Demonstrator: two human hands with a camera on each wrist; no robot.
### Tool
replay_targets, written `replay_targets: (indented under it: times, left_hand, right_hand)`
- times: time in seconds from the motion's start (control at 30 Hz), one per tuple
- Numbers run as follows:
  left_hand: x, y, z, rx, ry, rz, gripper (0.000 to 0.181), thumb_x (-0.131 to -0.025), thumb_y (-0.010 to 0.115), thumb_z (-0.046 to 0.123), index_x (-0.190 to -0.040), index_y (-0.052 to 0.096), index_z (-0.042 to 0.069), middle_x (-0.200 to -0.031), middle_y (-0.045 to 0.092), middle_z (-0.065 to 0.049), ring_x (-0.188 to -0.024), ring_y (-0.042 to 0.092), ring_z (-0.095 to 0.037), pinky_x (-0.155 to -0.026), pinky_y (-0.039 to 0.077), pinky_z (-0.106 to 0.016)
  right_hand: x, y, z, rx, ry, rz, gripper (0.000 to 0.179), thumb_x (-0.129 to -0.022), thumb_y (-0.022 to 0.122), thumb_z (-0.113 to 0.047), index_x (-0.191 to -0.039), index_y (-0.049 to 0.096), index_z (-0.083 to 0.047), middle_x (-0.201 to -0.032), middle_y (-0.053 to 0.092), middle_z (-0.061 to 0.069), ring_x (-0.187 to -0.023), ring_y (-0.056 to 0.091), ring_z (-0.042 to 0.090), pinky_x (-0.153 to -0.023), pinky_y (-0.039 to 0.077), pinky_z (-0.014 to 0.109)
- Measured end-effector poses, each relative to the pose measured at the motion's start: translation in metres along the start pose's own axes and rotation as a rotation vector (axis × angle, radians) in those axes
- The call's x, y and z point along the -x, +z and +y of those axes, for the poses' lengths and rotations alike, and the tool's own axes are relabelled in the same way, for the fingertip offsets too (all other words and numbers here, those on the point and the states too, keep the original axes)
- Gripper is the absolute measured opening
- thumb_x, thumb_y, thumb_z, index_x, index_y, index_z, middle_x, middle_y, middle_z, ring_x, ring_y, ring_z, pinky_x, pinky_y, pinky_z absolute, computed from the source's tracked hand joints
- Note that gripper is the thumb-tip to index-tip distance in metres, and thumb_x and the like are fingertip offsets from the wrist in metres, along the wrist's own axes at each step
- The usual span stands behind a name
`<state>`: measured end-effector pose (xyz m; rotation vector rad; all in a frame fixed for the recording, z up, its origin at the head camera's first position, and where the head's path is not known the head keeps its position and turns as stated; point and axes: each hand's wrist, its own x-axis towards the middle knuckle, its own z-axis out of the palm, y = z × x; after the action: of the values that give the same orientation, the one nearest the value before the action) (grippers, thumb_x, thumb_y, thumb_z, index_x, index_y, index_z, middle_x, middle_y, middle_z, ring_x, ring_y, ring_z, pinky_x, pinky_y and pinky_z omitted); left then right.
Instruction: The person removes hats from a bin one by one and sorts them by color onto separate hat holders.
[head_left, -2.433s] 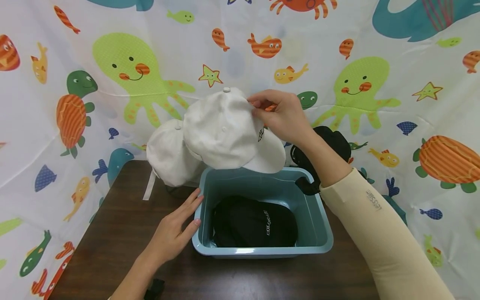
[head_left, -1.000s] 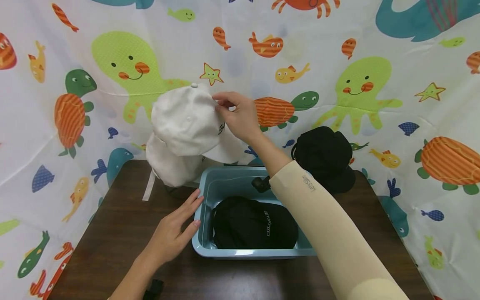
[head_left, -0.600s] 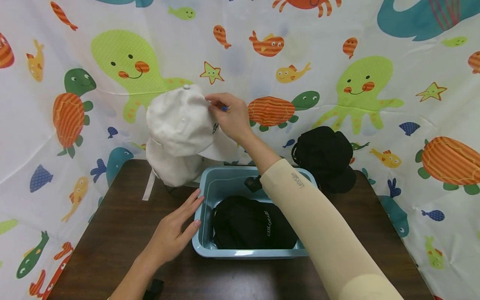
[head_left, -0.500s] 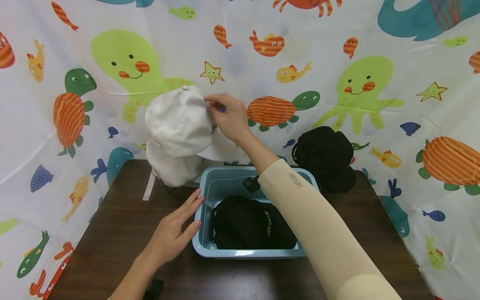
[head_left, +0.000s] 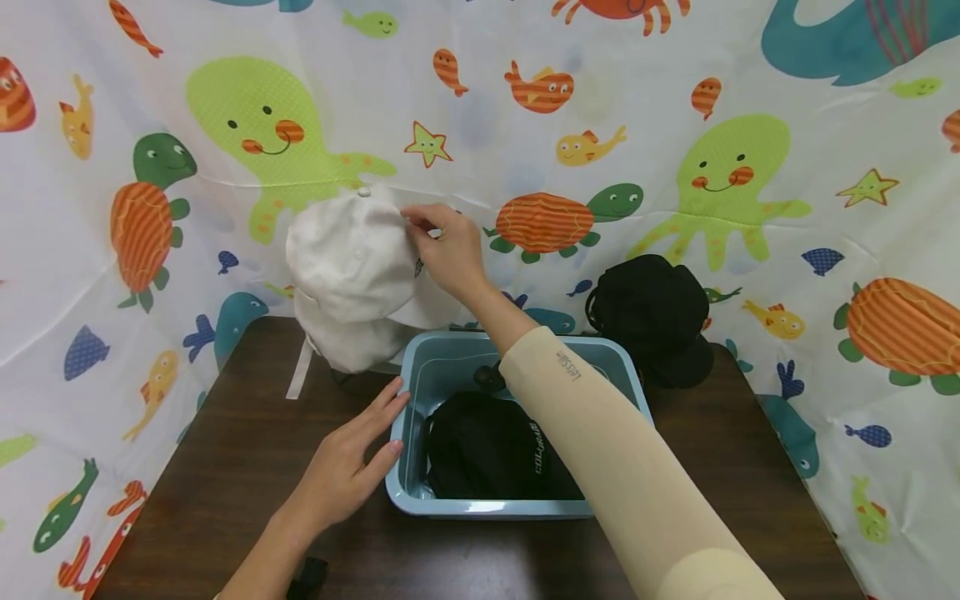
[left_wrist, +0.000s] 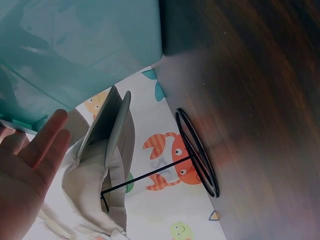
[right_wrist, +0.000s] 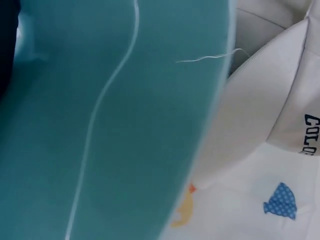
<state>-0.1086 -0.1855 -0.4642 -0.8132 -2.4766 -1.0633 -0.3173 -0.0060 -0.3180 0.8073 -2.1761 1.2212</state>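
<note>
My right hand (head_left: pixel 450 250) pinches a white baseball cap (head_left: pixel 348 254) high on its front, fingertips at the crown and brim pointing right. The cap sits over a second white cap (head_left: pixel 352 342) at the back left, covering its upper part. Both caps' dark lettering is partly visible; the right wrist view shows a white brim (right_wrist: pixel 255 95) beyond the bin wall. My left hand (head_left: pixel 341 467) rests straight fingers against the left rim of a blue plastic bin (head_left: pixel 487 508). Inside lies a black cap (head_left: pixel 480 446), partly hidden by my right forearm.
In the left wrist view, a black wire stand (left_wrist: pixel 197 155) on the dark wooden table (head_left: pixel 225 467) reaches into the white caps. Another black cap (head_left: pixel 648 304) stands at the back right. Behind hangs a sea-animal curtain (head_left: pixel 480 117).
My right hand has carried the white cap left from above the bin to over the other white cap, then lowered it slightly. My left hand has stayed at the bin's rim.
</note>
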Motion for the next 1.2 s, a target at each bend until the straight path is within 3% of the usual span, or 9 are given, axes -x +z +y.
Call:
replay_targets:
  times: [0.3,0.5,0.87,1.2]
  left_hand:
    - [-0.001,-0.002,0.002,-0.001,-0.03,-0.03,0.061,-0.101,0.065,0.016,-0.159,0.048,0.014,-0.168,0.037,0.0,-0.148,0.045,-0.02,-0.116,0.026,-0.016]
    - [-0.001,-0.001,0.001,-0.007,-0.011,-0.012,0.059,-0.1,0.065,0.015,-0.157,0.05,0.011,-0.167,0.038,-0.001,-0.146,0.047,-0.022,-0.115,0.026,-0.016]
    - [0.0,-0.001,0.001,-0.003,-0.001,0.007,0.058,-0.1,0.065,0.014,-0.156,0.051,0.01,-0.166,0.039,-0.001,-0.146,0.048,-0.02,-0.115,0.025,-0.013]
    - [0.0,-0.001,0.001,0.0,-0.008,-0.002,0.057,-0.101,0.064,0.014,-0.156,0.051,0.011,-0.166,0.039,-0.001,-0.146,0.048,-0.021,-0.115,0.025,-0.013]
  right_hand:
    - [0.012,0.011,0.006,-0.008,0.047,-0.034,0.02,-0.099,0.07,-0.001,-0.118,0.078,-0.002,-0.108,0.077,0.013,-0.1,0.071,0.022,-0.082,0.054,0.019]
    - [0.016,0.017,0.009,0.001,0.052,-0.068,0.02,-0.099,0.07,0.0,-0.117,0.079,-0.002,-0.108,0.077,0.013,-0.099,0.072,0.022,-0.087,0.058,0.03]
    - [0.019,0.019,0.008,0.044,0.05,-0.136,0.019,-0.099,0.071,-0.003,-0.116,0.08,-0.003,-0.108,0.078,0.011,-0.099,0.073,0.022,-0.085,0.056,0.023]
    - [0.026,0.018,0.006,0.037,0.106,-0.199,0.021,-0.1,0.07,-0.005,-0.119,0.079,-0.004,-0.112,0.078,0.01,-0.101,0.072,0.02,-0.084,0.054,0.019]
